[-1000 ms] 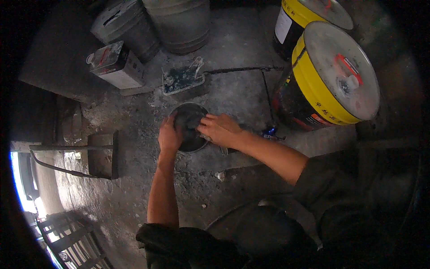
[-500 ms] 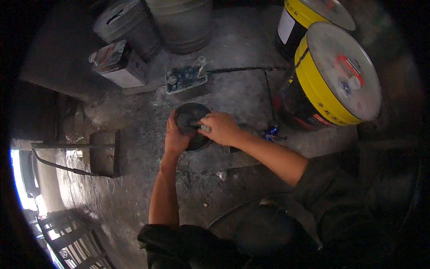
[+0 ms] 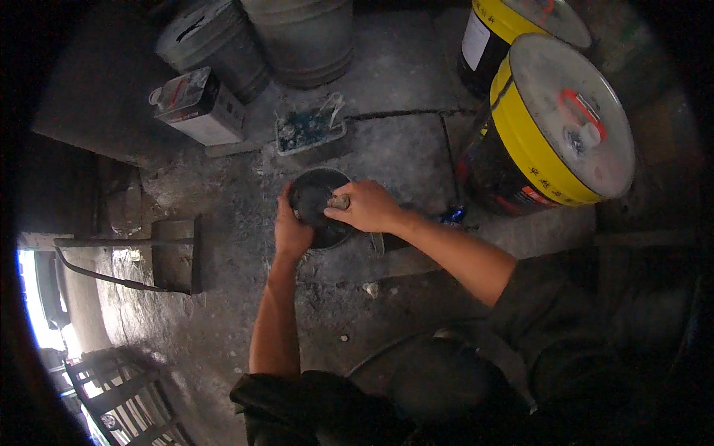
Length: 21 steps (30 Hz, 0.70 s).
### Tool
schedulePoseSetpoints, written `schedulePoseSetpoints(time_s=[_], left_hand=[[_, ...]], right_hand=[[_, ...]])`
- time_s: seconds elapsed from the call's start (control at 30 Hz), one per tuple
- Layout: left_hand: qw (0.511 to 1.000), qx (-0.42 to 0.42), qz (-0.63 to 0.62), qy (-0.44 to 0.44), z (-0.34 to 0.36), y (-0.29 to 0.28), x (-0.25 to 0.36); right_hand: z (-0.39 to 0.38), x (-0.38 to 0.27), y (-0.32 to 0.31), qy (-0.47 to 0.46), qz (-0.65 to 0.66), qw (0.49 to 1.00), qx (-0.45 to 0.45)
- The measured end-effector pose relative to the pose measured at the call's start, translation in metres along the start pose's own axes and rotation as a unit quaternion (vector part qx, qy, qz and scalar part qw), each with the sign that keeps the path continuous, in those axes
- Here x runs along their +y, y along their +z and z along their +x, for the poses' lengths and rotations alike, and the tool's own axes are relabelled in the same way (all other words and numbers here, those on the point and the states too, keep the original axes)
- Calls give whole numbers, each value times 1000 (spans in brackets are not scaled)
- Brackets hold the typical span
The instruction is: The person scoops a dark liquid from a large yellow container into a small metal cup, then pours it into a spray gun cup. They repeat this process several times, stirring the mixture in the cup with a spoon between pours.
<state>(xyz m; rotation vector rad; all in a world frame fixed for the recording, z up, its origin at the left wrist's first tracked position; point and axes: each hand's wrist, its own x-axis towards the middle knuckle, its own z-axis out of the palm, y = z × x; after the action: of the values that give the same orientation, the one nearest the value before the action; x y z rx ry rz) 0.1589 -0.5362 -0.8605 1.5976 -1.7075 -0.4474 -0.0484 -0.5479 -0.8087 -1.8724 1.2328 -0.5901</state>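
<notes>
A dark round bowl (image 3: 321, 230) stands on the grey floor in front of me. My left hand (image 3: 291, 229) is wrapped round its left side, with the fingers near the rim. Over the bowl's right part, my right hand (image 3: 364, 207) is closed in a pinch on a small grey-brown lump (image 3: 341, 201). Whether that lump is the end of a longer tool I cannot tell. The inside of the bowl is dark, and its contents do not show clearly.
A rectangular tub (image 3: 309, 134) with bluish residue lies just beyond the bowl. A metal can (image 3: 199, 108) and grey drums (image 3: 305, 41) stand behind it. Yellow-and-black drums (image 3: 532, 141) are at the right, a long-handled dustpan (image 3: 175, 256) at the left.
My right hand has shifted slightly and turned, so the grey-brown lump shows more above the fingers. My left hand keeps its hold on the bowl.
</notes>
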Motion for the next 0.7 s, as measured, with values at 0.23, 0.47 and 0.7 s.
schedulePoseSetpoints(time_s=[0.23,0.47,0.7], left_hand=[[980,-131,49,-144,6,-18,-6],[988,-101,16,-116,0,-22,19],[993,-84,39,-69,-5,-17,0]], right_hand=[[-4,21,2,-148,-181,972,22],[-3,9,-5,-76,14,997,-14],[-8,11,-4,19,-87,995,45]])
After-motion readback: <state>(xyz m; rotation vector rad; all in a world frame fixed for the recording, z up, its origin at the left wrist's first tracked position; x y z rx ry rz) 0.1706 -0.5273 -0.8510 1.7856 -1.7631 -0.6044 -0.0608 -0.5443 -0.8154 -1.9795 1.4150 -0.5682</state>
